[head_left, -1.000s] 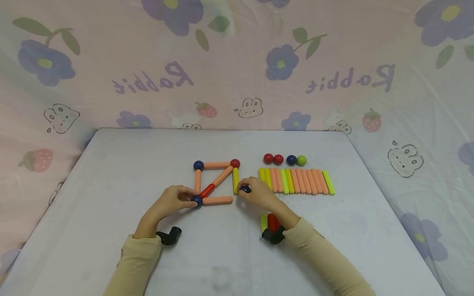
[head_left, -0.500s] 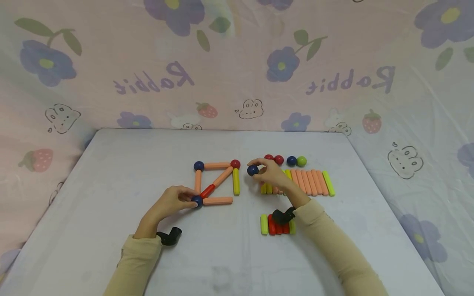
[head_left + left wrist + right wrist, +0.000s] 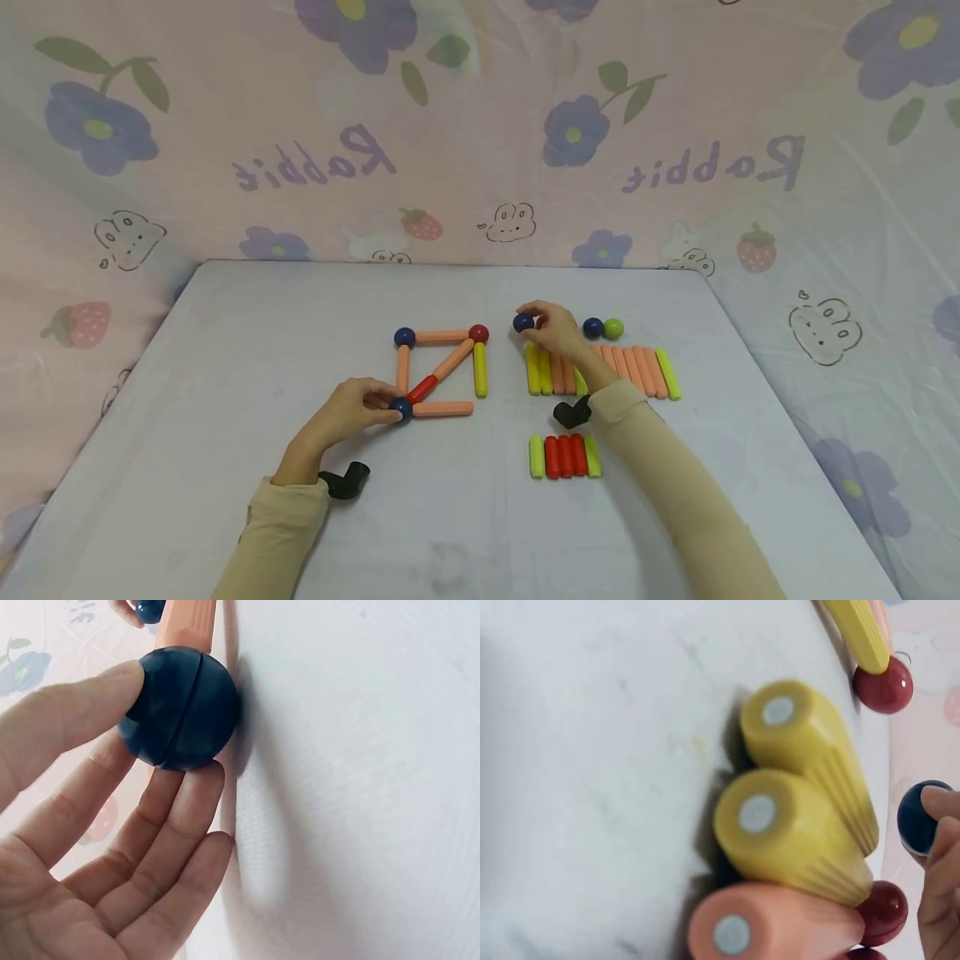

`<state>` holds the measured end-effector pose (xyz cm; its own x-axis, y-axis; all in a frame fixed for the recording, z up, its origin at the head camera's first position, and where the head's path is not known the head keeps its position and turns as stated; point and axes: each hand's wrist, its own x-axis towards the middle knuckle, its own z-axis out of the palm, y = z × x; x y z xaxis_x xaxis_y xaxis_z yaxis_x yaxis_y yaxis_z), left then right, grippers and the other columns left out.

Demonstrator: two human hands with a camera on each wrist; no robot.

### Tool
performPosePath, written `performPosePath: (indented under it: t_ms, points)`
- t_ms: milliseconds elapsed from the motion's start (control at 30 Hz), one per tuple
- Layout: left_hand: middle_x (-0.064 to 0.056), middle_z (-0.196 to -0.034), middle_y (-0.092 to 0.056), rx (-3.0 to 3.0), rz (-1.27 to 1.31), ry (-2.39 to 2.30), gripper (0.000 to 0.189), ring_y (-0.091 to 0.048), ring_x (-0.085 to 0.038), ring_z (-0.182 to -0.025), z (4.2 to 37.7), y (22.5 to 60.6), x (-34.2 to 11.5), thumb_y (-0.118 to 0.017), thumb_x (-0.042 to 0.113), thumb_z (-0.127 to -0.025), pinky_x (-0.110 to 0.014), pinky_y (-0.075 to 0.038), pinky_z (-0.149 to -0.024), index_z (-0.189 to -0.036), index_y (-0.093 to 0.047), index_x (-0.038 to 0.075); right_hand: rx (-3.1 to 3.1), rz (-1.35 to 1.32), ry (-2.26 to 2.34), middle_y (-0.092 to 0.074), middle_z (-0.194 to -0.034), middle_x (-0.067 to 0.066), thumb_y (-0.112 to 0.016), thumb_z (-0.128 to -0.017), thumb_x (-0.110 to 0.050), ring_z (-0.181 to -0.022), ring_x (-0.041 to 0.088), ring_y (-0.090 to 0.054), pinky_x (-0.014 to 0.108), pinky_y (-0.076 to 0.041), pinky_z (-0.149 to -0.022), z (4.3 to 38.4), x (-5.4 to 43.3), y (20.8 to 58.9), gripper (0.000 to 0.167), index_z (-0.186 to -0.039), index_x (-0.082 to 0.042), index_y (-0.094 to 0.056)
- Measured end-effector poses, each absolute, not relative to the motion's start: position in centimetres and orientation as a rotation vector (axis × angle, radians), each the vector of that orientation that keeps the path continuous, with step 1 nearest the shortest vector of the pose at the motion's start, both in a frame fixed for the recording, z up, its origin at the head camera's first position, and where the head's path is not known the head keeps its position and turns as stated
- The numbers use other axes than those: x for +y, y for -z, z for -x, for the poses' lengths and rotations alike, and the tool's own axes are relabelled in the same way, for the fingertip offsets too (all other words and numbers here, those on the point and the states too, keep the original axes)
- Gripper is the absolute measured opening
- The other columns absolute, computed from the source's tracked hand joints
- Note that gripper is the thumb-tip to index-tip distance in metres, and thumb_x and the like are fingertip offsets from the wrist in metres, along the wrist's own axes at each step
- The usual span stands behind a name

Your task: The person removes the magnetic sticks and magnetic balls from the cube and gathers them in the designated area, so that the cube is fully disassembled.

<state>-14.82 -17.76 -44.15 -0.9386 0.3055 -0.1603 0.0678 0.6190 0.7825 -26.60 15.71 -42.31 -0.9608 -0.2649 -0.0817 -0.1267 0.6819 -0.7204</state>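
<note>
On the white table lies a flat figure of sticks and balls. Its orange sticks (image 3: pixel 442 337), a red stick (image 3: pixel 422 388) and a yellow stick (image 3: pixel 481 371) run between a blue ball (image 3: pixel 405 337), a red ball (image 3: pixel 478 334) and the lower-left blue ball (image 3: pixel 401 408). My left hand (image 3: pixel 352 414) pinches that lower-left ball between thumb and fingers; the left wrist view shows it against an orange stick end (image 3: pixel 186 628). My right hand (image 3: pixel 558 332) pinches another blue ball (image 3: pixel 523 322) beyond the top of the stick row, partly covering red balls (image 3: pixel 883 911).
A row of yellow, orange and green sticks (image 3: pixel 637 371) lies at the right, partly behind the right wrist. Shorter red and green sticks (image 3: pixel 565 457) lie nearer me. A loose blue ball (image 3: pixel 593 327) and green ball (image 3: pixel 613 328) sit at the back right.
My right hand has carried its blue ball from beside the yellow stick's lower end away to the back right, by the loose balls. My left hand stays on the corner ball.
</note>
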Motion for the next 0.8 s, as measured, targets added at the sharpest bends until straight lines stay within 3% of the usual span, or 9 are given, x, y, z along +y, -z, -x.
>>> performPosePath:
  t_ms: [133,300,400,633,800]
  points:
    - [-0.016,-0.102,-0.070,2.570,-0.307,-1.223,0.034,-0.065,-0.020,-0.091,14.7,44.1,-17.7,-0.075,0.015,-0.083,-0.032,-0.055,-0.078,-0.113,-0.069,0.000,2.742,0.295,1.088,-0.057,-0.131,0.021,-0.066,-0.090,-0.006,-0.086,0.024,-0.055,0.018,-0.047,-0.059,27.4,15.8,42.4,0.040,-0.129,-0.006,-0.057]
    - [-0.016,-0.102,-0.070,2.568,-0.312,-1.226,0.033,-0.065,-0.019,-0.090,14.8,44.1,-17.7,-0.075,0.015,-0.083,-0.029,-0.054,-0.078,-0.113,-0.069,0.001,2.777,0.304,0.992,-0.058,-0.132,0.020,-0.066,-0.090,-0.007,-0.106,0.033,-0.056,0.024,-0.052,-0.071,28.2,15.9,42.7,0.039,-0.128,-0.006,-0.058]
    - [-0.016,-0.102,-0.070,2.565,-0.311,-1.229,0.034,-0.065,-0.019,-0.091,14.8,44.2,-17.7,-0.075,0.015,-0.083,-0.028,-0.053,-0.077,-0.113,-0.069,0.001,2.794,0.318,0.948,-0.059,-0.131,0.021,-0.066,-0.089,-0.008,-0.108,0.034,-0.057,0.029,-0.053,-0.078,28.5,15.9,42.9,0.039,-0.128,-0.005,-0.059]
    - [-0.017,-0.102,-0.070,2.569,-0.315,-1.232,0.034,-0.066,-0.020,-0.090,14.8,44.2,-17.7,-0.075,0.014,-0.083,-0.030,-0.055,-0.078,-0.113,-0.069,-0.001,2.802,0.304,0.906,-0.059,-0.131,0.022,-0.064,-0.090,-0.009,-0.106,0.032,-0.055,0.031,-0.053,-0.080,28.9,15.9,43.2,0.039,-0.128,-0.005,-0.058]
    - [-0.017,-0.102,-0.070,2.568,-0.316,-1.235,0.034,-0.066,-0.020,-0.090,14.9,44.2,-17.8,-0.075,0.013,-0.083,-0.032,-0.055,-0.079,-0.112,-0.069,-0.001,2.797,0.280,0.901,-0.057,-0.135,0.022,-0.063,-0.091,-0.009,-0.111,0.033,-0.055,0.037,-0.053,-0.090,28.7,15.9,43.0,0.040,-0.130,-0.005,-0.056]
